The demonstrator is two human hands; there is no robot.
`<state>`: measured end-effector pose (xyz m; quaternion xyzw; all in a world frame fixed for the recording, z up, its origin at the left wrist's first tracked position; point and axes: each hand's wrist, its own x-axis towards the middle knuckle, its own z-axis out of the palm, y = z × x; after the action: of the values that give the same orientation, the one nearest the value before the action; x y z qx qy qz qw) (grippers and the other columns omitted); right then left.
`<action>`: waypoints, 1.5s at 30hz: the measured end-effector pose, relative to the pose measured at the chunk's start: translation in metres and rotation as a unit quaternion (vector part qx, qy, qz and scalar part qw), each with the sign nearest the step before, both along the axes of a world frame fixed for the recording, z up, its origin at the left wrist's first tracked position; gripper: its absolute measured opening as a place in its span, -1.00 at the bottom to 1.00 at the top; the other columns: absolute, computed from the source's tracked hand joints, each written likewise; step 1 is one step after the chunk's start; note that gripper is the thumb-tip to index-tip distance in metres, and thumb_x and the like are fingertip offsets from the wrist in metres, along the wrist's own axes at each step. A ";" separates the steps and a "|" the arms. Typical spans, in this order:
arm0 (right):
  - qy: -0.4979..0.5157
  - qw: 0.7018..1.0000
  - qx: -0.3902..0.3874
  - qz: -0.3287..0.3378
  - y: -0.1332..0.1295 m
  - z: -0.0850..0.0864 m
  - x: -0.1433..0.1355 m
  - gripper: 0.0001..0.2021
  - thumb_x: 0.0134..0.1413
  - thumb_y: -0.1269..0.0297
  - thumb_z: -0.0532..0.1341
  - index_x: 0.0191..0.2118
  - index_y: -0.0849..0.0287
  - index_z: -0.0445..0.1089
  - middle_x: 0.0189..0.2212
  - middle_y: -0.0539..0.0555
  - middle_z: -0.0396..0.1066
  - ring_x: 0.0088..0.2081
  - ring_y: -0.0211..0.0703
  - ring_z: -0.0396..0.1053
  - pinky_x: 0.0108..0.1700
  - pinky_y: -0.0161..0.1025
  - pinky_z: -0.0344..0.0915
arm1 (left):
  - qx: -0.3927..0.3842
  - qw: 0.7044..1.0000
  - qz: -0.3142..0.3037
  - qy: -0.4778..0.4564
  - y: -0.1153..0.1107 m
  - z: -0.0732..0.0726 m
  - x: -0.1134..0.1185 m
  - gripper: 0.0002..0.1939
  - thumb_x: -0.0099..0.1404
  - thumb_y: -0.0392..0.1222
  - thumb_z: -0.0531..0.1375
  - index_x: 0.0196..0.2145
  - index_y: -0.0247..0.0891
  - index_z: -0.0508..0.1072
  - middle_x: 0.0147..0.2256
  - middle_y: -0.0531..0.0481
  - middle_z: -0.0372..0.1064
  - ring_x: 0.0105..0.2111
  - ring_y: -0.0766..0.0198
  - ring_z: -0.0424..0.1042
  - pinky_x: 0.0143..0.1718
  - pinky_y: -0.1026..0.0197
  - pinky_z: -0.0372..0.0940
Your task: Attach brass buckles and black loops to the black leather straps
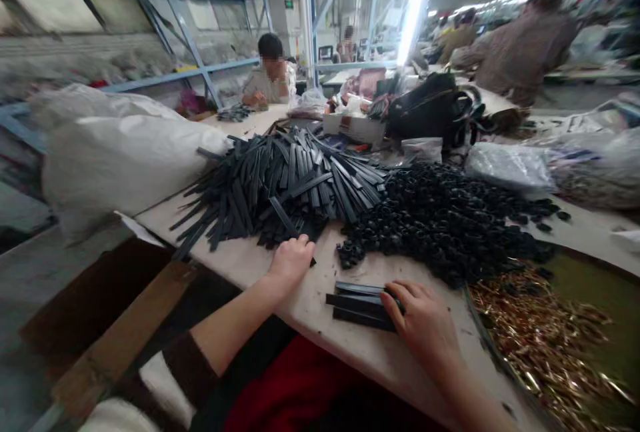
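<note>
A large heap of flat black strips [280,172] lies on the table in front of me. My left hand [294,260] is closed at the heap's near edge. One black strip [283,216] runs into its fingers, and a dark end shows below them. A few more black strips [357,305] lie side by side on the bare tabletop near the front edge. Over their right ends my right hand [423,315] is curled, thumb and fingers pressed on them; its fingertips are partly hidden. Beyond it spreads a pile of small black loops [425,219].
Gold-coloured metal pieces [545,332] fill a tray [600,279] at the right. A white sack [125,159] bulges at the left, above a cardboard box [120,325]. A black bag [425,109] and plastic bags [510,164] stand behind. Other people sit or stand farther back.
</note>
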<state>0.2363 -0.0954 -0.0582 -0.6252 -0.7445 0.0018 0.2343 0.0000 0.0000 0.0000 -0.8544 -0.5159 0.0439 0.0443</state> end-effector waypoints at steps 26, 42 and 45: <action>0.505 0.834 -0.223 -0.019 -0.092 0.059 -0.028 -0.64 0.06 -0.03 0.01 -0.50 0.17 0.23 -0.65 -0.07 0.22 -0.63 -0.34 0.13 -0.56 -0.36 0.07 | -0.561 0.564 0.122 -0.594 -0.160 0.023 0.046 -0.71 0.16 -0.21 0.11 -0.13 -0.31 0.31 -0.49 0.08 0.30 -0.62 0.47 0.29 -0.60 0.42 0.18; -0.208 0.951 -0.158 -0.166 -0.028 0.021 0.142 -0.66 0.13 0.13 -0.01 -0.12 0.13 0.39 -0.24 0.17 0.37 -0.38 -0.10 0.37 -0.37 -0.22 0.20 | -0.585 0.474 0.258 -0.606 -0.125 0.017 0.061 -0.87 0.10 -0.32 0.08 -0.32 -0.31 0.29 -0.56 0.11 0.30 -0.67 0.52 0.24 -0.70 0.48 0.09; -0.208 0.947 -0.173 -0.174 -0.030 0.029 0.141 -0.73 0.13 0.17 0.01 -0.21 0.11 0.41 -0.29 0.12 0.38 -0.39 -0.15 0.35 -0.41 -0.26 0.14 | -0.584 0.490 0.271 -0.588 -0.120 0.020 0.064 -0.86 0.09 -0.33 0.08 -0.32 -0.32 0.28 -0.53 0.09 0.31 -0.64 0.50 0.27 -0.66 0.47 0.13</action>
<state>0.3770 -0.1253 -0.0293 -0.7622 -0.6447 -0.0403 -0.0415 0.0636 -0.1201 0.0202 -0.3308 -0.4847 -0.1676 -0.7922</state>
